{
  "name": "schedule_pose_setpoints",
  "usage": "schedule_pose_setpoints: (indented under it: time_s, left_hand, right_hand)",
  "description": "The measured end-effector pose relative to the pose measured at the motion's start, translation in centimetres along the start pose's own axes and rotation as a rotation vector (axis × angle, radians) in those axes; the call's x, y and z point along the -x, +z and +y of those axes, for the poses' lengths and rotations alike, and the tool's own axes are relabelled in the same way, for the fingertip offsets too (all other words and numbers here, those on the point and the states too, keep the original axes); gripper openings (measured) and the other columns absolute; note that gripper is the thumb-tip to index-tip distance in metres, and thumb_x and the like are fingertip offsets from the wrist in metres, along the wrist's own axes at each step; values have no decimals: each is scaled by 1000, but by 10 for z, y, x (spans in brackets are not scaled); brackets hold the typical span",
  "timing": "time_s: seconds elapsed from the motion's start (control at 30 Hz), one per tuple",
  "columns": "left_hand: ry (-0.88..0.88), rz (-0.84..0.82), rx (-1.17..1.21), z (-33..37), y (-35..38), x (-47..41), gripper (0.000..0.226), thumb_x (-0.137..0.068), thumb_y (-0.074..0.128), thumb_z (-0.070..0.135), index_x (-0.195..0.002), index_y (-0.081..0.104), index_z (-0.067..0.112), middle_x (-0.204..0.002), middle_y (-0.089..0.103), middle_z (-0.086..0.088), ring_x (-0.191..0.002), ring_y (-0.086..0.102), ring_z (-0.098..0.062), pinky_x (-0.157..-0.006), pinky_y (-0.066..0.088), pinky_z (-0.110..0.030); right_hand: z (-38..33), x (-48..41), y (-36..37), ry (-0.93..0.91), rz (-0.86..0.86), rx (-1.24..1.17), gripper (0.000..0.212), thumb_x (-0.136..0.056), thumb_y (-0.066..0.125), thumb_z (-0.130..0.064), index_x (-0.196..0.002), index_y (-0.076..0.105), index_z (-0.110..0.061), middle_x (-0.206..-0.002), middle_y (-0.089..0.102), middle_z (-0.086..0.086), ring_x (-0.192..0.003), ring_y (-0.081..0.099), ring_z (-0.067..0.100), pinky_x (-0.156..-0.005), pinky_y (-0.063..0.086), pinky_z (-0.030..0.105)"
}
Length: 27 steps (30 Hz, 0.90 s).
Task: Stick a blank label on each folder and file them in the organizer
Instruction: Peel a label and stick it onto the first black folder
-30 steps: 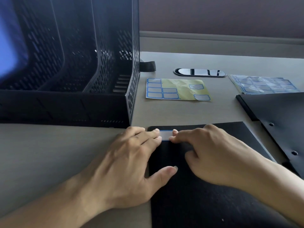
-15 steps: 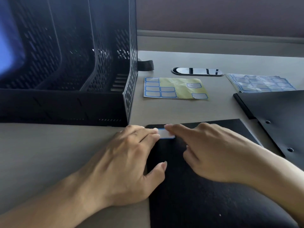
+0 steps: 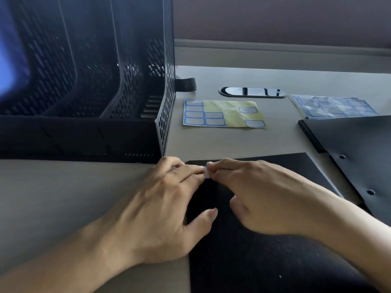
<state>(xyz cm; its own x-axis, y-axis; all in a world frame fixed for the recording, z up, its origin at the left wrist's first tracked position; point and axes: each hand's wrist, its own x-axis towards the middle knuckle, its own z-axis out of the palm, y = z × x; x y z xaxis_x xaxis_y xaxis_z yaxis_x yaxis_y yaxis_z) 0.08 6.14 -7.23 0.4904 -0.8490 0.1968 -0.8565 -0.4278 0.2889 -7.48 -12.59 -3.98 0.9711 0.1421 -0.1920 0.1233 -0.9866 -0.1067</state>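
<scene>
Fingers of left hand and right hand, outstretched, press the label, hiding most of it.

- A pale wood-grain desk fills most of my view, its top catching soft, even light.
- A glossy black oval cable port is set into the desk near its far edge.
- Behind the desk I see a grey ledge, and above it a dark brownish wall.
- A blurred blue glow sits far left; I cannot tell its source.
</scene>
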Motion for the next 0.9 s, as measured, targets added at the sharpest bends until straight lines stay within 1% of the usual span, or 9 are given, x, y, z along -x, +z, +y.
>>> schedule_pose_setpoints:
  time_s: [0.13, 0.23, 0.33, 0.43, 0.53, 0.67, 0.73, 0.8, 0.9]
  left_hand:
    - [-17, -23, 30, -1, 1, 4, 73, -87, 33, 74, -146, 37, 32, -145, 35, 28, -130, 28, -2, -106, 30, -15]
    - [-15, -39, 16, -4, 3, 5, 77, -87, 27, 76, -148, 39, 30, -147, 30, 31, -132, 23, 0, -106, 27, -16]
    - [-31, -70, 23, -6, 5, 5, 80, -85, 24, 80, -149, 35, 33, -151, 20, 31, -141, 9, -4, -111, 32, -28]
    - [-54, -87, 9, -8, 6, 7, 85, -80, 20, 85, -151, 24, 38, -156, 3, 25, -145, -9, -3, -115, 30, -37]
    - [-19, -59, -14, -9, 6, 4, 87, -80, 20, 87, -151, 29, 36, -153, 18, 27, -142, 3, 0, -113, 28, -28]
    - [15, 12, 13, -8, 4, 2, 76, -83, 31, 84, -143, 37, 37, -141, 43, 25, -132, 27, 1, -101, 32, -19]
    - [12, 16, 4, -8, 3, 3, 78, -83, 31, 83, -142, 42, 32, -142, 45, 23, -132, 29, 1, -98, 29, -15]
    - [12, 18, -19, -8, 4, 3, 84, -84, 29, 83, -140, 51, 25, -146, 45, 19, -135, 29, -1, -102, 27, -16]
    - [10, 16, -23, -9, 6, 2, 85, -85, 27, 83, -139, 54, 23, -145, 45, 16, -138, 25, -3, -104, 24, -17]
  right_hand:
    - [2, 0, -4, 13, 6, -74, 47, -89, 42, -33, -136, 44, -32, -135, 49, -14, -115, 59, 16, -95, 50, 39]
    - [2, 1, -4, 6, 7, -46, 44, -97, 40, -39, -140, 43, -31, -143, 42, -17, -120, 57, 15, -97, 50, 38]
    - [1, 2, -4, 29, -20, 17, 42, -101, 37, -46, -140, 44, -34, -153, 21, -18, -108, 60, 20, -90, 51, 40]
    - [3, 1, -4, 19, -13, -10, 45, -99, 39, -52, -141, 45, -34, -148, 29, -20, -115, 57, 16, -96, 48, 37]
    - [4, 1, -6, 15, -10, -64, 52, -97, 42, -55, -145, 40, -36, -147, 39, -22, -131, 47, 7, -107, 41, 32]
    - [5, 2, -10, 73, -10, -112, 48, -94, 46, -60, -138, 39, -43, -129, 55, -20, -107, 57, 8, -91, 48, 33]
    - [5, 2, -11, 83, -26, -88, 49, -94, 43, -61, -139, 41, -42, -137, 51, -22, -115, 56, 9, -96, 48, 35]
    - [2, 4, -10, 75, -39, -25, 52, -95, 41, -62, -141, 43, -40, -150, 36, -26, -128, 51, 11, -102, 45, 36]
    - [-4, 6, -9, 120, -76, 46, 52, -95, 39, -64, -140, 44, -40, -152, 25, -22, -120, 56, 20, -96, 48, 39]
